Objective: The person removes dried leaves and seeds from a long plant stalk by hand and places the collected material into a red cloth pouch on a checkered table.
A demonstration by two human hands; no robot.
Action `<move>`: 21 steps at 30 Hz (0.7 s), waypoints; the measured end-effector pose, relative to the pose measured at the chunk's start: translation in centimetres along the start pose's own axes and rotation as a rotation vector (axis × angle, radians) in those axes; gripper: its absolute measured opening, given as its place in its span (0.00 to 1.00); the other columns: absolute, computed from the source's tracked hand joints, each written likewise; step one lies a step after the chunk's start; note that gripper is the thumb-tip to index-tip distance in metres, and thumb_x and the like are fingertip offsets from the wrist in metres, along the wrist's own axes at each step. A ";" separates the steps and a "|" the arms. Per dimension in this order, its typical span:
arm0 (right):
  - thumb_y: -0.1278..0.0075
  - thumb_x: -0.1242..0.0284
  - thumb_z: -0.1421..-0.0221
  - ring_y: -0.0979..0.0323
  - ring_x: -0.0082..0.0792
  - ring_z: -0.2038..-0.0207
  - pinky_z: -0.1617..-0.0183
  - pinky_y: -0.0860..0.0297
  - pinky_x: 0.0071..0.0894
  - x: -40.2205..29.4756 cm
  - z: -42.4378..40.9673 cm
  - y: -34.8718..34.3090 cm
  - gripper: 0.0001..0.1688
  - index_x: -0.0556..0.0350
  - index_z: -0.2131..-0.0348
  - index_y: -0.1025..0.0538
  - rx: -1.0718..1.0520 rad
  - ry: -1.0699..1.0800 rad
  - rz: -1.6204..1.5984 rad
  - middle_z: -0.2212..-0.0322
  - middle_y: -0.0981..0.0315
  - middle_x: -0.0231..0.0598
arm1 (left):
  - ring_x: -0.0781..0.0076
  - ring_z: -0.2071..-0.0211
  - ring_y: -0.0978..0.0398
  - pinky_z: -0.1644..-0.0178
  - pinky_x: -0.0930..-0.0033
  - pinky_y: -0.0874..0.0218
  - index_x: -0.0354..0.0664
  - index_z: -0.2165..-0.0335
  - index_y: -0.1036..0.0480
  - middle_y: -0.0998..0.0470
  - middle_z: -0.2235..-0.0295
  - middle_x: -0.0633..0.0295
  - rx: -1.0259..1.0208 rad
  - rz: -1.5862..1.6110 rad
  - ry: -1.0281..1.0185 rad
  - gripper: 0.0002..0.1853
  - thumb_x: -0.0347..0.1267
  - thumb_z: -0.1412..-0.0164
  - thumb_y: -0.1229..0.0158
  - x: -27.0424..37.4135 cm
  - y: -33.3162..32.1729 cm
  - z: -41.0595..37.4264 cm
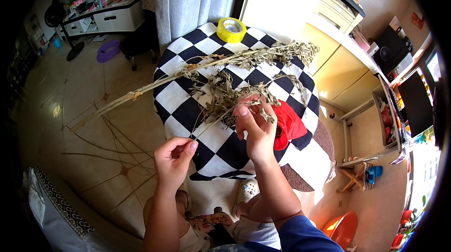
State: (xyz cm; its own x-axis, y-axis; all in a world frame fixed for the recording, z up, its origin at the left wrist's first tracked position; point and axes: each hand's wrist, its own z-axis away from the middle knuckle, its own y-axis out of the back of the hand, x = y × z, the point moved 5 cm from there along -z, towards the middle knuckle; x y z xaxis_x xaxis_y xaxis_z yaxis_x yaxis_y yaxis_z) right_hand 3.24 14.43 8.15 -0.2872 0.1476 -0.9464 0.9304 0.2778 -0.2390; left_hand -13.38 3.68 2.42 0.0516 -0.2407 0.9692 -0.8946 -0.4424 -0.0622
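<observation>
A thin dried plant stem (211, 125) is pinched at its lower end between the thumb and forefinger of my left hand (176, 151). My right hand (255, 125) has its fingers curled around the dried leaves farther up the same sprig. Behind that hand lies a heap of dried, grey-green leafy sprigs (220, 91) on the black-and-white checked cloth (172, 97). A long bundle of dried stalks (141, 90) crosses the table, its leafy end at the far right and its bare end past the left edge. Beside my right wrist sits a red fabric bag (290, 123), its mouth towards me.
A roll of yellow tape (231, 30) stands at the table's far edge. Several thin bare stalks (116, 151) lie on the tiled floor at the left. A grey curtain (193, 2) hangs behind the table. An orange basin (340, 229) is at the lower right.
</observation>
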 end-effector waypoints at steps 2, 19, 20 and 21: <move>0.51 0.71 0.40 0.40 0.20 0.85 0.84 0.45 0.18 -0.1 0.0 -0.1 0.10 0.62 0.65 0.31 0.021 0.010 -0.052 0.77 0.32 0.37 | 0.88 0.78 0.35 0.73 0.84 0.45 0.31 0.73 0.25 0.28 0.79 0.70 0.005 -0.011 -0.014 0.06 0.25 0.43 0.39 0.0 0.0 0.0; 0.49 0.68 0.39 0.44 0.13 0.82 0.80 0.49 0.16 1.0 -0.5 0.6 0.12 0.59 0.69 0.29 0.100 -0.041 0.073 0.82 0.35 0.23 | 0.88 0.78 0.37 0.73 0.83 0.47 0.31 0.73 0.25 0.29 0.79 0.70 0.038 -0.046 -0.047 0.05 0.24 0.44 0.39 0.0 0.5 0.0; 0.49 0.67 0.39 0.45 0.13 0.82 0.80 0.49 0.16 1.0 -0.5 0.5 0.12 0.59 0.69 0.29 0.089 -0.048 0.074 0.83 0.35 0.23 | 0.88 0.78 0.37 0.73 0.83 0.47 0.31 0.73 0.26 0.29 0.79 0.70 0.042 -0.047 -0.047 0.05 0.24 0.44 0.39 0.0 0.5 0.0; 0.50 0.66 0.38 0.45 0.13 0.82 0.80 0.49 0.17 1.1 -0.6 0.5 0.13 0.59 0.69 0.30 0.060 -0.061 0.091 0.83 0.35 0.24 | 0.88 0.78 0.37 0.73 0.83 0.47 0.31 0.73 0.26 0.29 0.79 0.71 0.045 -0.046 -0.048 0.05 0.24 0.44 0.39 0.0 0.5 -0.1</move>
State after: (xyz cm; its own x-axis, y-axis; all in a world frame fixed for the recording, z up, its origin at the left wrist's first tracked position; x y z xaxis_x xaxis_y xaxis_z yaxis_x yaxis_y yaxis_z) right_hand 3.23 15.24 7.16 -0.1882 0.1111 -0.9758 0.9645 0.2082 -0.1623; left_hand -13.83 3.55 2.38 0.1147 -0.2599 0.9588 -0.8702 -0.4918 -0.0293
